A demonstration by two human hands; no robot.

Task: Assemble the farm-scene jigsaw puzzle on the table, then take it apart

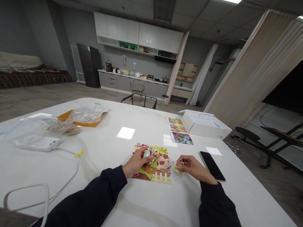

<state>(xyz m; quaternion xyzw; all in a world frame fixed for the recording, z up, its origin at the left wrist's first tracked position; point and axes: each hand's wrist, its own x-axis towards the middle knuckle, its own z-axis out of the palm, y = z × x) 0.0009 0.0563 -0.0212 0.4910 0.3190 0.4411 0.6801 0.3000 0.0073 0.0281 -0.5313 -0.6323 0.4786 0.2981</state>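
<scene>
From my remote station, a white surface (106, 189) fills the view, with a cardboard jigsaw puzzle (151, 177) at twelve o'clock, its long side running crosswise. My left hand (136, 163) is nearer, its fingers (148, 158) pressed together on a clump of loose pieces (151, 154). My right hand (194, 168) sits just off the puzzle's edge at one o'clock, fingers pinching a small piece (178, 168). A black phone (212, 165) lies just beyond it.

Ceiling lights (232, 1) cast bright glare patches (125, 133) on the white table (99, 176); frame edges curve outward.
</scene>
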